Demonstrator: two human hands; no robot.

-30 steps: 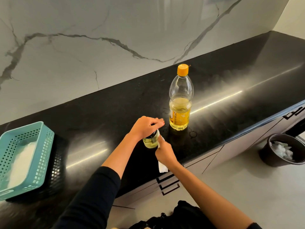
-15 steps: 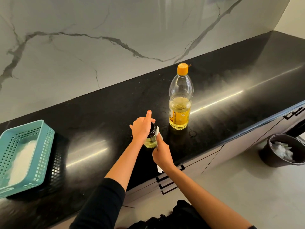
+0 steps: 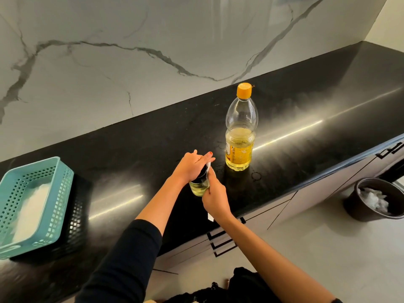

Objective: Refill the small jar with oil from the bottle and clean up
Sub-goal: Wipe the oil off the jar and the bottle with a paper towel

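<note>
So the small jar (image 3: 198, 187) is sitting upright on the black counter (image 3: 306, 136) near the front edge, looks like it's already got yellow oil in it and a dark lid on top. Our left hand (image 3: 192, 166) is clamped down over that lid from above, fingers curled round it, while our right hand (image 3: 215, 199) is pressed against the jar's right side holding a white tissue (image 3: 208, 165) — a bit pokes up by the lid and another bit hangs out below the wrist. Reads to us like the wiping stage, cleaning drips off the glass. The thing that matters for the next move: the jar's long axis is straight up, it's pinned between both hands, left on top and right at the side, so any wipe has to go round or down the wall while the left keeps it steady. The oil bottle (image 3: 240, 136) stands capped just beyond and to the right, close but not touching, about half full. Looks like a faint ring mark on the counter right of the bottle — probably needs a wipe too. Further out, a teal basket (image 3: 54, 171) with something white in it sits way off left, and a dark bin (image 3: 358, 206) with crumpled white stuff is on the floor to the right, likely where the tissue ends up.
</note>
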